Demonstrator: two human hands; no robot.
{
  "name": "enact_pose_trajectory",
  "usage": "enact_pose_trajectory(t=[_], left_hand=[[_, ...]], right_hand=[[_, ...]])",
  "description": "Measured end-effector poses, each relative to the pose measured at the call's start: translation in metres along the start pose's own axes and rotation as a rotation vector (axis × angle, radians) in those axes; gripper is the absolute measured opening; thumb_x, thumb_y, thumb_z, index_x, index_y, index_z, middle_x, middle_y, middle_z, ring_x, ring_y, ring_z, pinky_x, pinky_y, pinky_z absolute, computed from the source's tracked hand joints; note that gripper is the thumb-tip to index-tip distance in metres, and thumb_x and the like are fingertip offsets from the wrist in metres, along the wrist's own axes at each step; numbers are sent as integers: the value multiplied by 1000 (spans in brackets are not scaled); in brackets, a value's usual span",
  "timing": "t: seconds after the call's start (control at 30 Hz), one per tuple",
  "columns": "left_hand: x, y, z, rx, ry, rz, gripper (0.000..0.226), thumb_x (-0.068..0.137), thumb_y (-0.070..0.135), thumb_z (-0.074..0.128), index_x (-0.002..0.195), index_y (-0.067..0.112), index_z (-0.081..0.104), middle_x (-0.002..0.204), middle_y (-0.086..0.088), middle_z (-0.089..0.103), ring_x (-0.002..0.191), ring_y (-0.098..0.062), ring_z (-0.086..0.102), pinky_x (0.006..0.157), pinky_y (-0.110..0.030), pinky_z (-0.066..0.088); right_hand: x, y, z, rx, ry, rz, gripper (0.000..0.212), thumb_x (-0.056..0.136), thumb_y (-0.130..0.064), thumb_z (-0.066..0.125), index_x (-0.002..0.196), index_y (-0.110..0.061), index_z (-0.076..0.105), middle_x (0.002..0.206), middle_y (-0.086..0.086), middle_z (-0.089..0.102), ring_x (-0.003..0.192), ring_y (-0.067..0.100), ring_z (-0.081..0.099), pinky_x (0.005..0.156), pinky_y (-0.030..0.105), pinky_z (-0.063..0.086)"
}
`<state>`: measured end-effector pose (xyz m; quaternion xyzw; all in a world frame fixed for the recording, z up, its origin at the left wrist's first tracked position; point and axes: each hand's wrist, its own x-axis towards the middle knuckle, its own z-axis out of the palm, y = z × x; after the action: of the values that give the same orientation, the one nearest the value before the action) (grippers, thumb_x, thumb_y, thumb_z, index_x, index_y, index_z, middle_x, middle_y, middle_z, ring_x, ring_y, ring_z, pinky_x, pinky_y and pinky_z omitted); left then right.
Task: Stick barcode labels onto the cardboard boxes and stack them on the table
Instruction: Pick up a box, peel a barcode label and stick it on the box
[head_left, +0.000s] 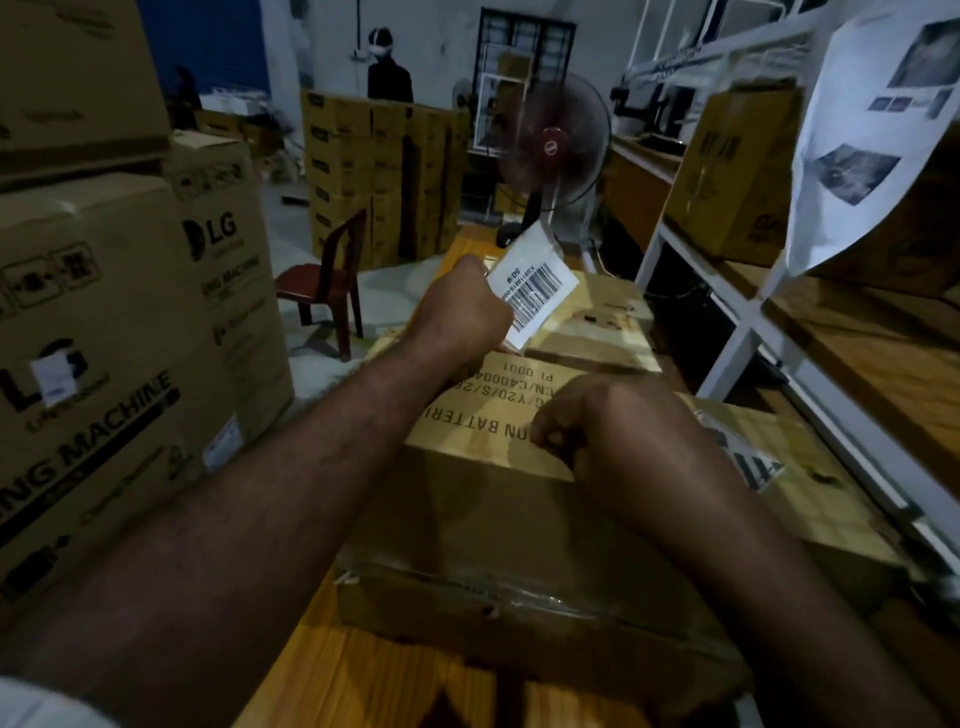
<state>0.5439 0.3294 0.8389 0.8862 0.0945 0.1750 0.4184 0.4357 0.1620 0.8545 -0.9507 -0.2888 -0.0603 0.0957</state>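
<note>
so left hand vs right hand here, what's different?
The left hand is raised above the cardboard box and closed on a barcode label, held up in the air. The right hand is lower, fist pressed on the box top near the printed text, with no label seen in it. The left reaches farther from the camera than the right. Both are bare, with curled fingers.

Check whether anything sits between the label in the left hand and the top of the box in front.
Only the right hand, resting fisted on the box top. The barcode label in the left hand is raised above the far edge; printed cardboard beside the fist looks bare.
</note>
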Motion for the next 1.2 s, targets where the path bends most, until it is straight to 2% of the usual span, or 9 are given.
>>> enact_pose_trajectory(t=[0.27,0.37,0.47,0.53,0.6,0.73,0.8,0.93,1.2], left_hand=[[-5,6,-1,-23,12,1,32,91,21,59,121,15,50,113,-5,66,93,-23,67,74,-38,59],[-3,4,0,-10,32,4,27,94,21,58,119,16,51,102,3,58,82,-16,60,54,-26,47],[-3,4,1,-12,38,7,23,95,21,57,117,18,50,101,3,59,78,-13,61,53,-25,48],[-5,6,1,-24,33,3,22,95,20,56,116,19,50,98,4,58,72,-8,60,49,-23,47],[-5,5,2,-50,23,-1,25,94,20,56,118,19,51,104,1,63,81,-14,65,60,-30,57],[-4,5,2,-100,36,-12,24,91,19,59,113,18,53,107,-2,67,90,-22,68,77,-40,60],[-2,3,3,-98,33,-1,24,92,18,59,116,17,54,106,-1,66,90,-20,66,73,-33,58],[-2,3,4,-74,52,26,26,93,19,58,119,15,54,108,-1,65,84,-16,59,58,-24,42],[-5,5,6,-47,28,26,22,93,22,58,114,20,52,110,-6,67,89,-22,67,75,-37,58]], right_hand=[[47,6,4,-71,123,128,22,88,-10,60,97,-23,75,96,6,66,82,21,62,69,34,53],[10,-8,4,-116,-39,9,23,88,-11,59,102,-26,69,102,-1,64,94,19,62,75,29,50],[6,2,1,-77,-198,110,32,92,-17,61,120,-31,62,118,-3,57,108,19,57,86,28,49],[19,20,8,3,62,176,20,96,-24,57,112,-30,66,108,-4,58,98,15,57,77,28,49],[31,21,11,-7,206,212,18,97,-30,54,104,-25,69,100,-3,59,88,12,55,64,25,42],[15,-17,19,88,160,13,20,95,-39,54,97,-21,62,99,-8,52,93,10,48,78,30,45],[-15,-24,20,142,122,-72,31,91,-56,51,109,-31,57,107,-15,46,101,5,41,86,28,42],[-9,6,15,-19,-114,122,85,82,-82,19,152,-33,23,160,-7,20,145,16,18,117,41,20],[-16,-23,23,-29,-220,147,113,75,-91,16,156,-15,-1,165,6,-8,151,22,-10,120,42,-5]])
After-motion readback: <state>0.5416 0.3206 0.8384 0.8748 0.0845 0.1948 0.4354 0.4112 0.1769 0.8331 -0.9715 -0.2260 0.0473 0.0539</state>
